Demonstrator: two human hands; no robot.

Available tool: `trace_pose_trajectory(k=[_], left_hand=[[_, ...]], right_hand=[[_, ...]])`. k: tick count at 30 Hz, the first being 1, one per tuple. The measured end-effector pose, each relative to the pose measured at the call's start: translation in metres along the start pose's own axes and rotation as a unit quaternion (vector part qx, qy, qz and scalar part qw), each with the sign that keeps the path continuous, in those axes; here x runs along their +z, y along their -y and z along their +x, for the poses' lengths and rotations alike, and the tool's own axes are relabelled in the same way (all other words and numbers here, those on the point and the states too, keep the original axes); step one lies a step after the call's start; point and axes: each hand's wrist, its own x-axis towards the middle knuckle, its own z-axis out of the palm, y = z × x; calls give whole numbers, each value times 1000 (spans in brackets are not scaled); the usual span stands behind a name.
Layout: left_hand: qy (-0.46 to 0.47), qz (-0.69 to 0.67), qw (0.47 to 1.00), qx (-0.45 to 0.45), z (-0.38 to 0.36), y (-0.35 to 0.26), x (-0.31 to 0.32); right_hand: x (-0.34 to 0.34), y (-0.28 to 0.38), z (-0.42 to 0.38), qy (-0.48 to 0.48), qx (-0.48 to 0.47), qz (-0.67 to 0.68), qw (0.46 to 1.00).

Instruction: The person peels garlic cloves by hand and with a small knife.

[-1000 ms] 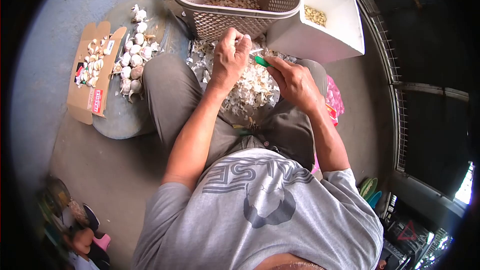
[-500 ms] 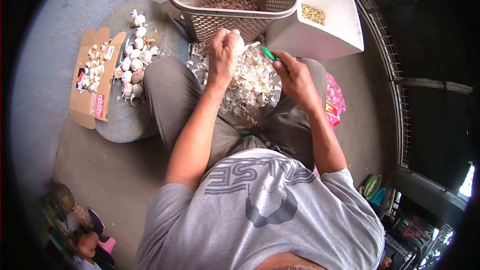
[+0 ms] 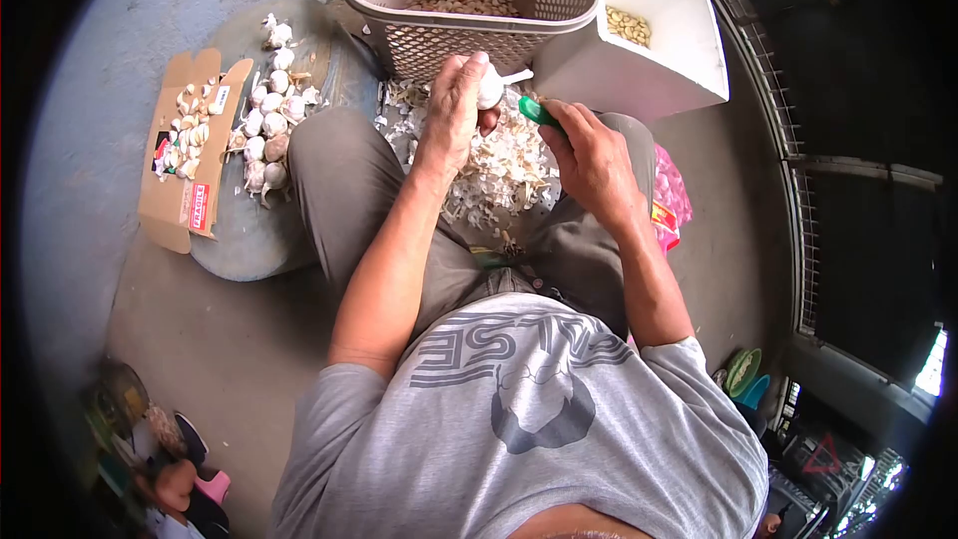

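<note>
My left hand (image 3: 454, 115) is wrapped round a white garlic bulb (image 3: 490, 87), whose pale stem points right. Facing it, a short distance off, my right hand (image 3: 591, 152) is closed on a small green tool (image 3: 536, 111); I cannot make out a blade on it. Below both hands lies a heap of garlic skins (image 3: 504, 165) between my knees. At my left, whole garlic bulbs (image 3: 271, 125) lie on a grey round-edged surface (image 3: 225, 250), beside a flattened cardboard box (image 3: 165, 195) bearing loose garlic cloves (image 3: 188, 135).
A tall perforated basket (image 3: 394, 16) with brownish contents stands beyond my hands. Right of it, a white foam box (image 3: 639, 65) holds peeled cloves (image 3: 629, 27). A pink mesh bag (image 3: 671, 188) sits by my right knee. Part of another person (image 3: 175, 487) shows at lower left.
My left hand has turned the bulb, so more of its round side shows and the stem points further right. My right hand has shifted slightly, with the green tool now tilted flatter.
</note>
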Motion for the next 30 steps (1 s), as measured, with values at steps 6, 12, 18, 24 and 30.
trace_pose_trajectory(k=[6,12,18,24,30], left_hand=[[-36,44,998,-7,-1,0,2],[-21,48,999,-10,-2,-1,6],[-30,84,996,6,-3,3,5],[-37,165,980,103,5,27,-5],[-61,70,996,-12,-2,17,2]], right_hand=[[4,-2,1,2,4,16,1000],[3,-2,-2,3,20,25,1000],[9,-3,-1,6,15,27,1000],[10,-1,3,14,13,-35,999],[-5,-12,1,6,50,-69,996]])
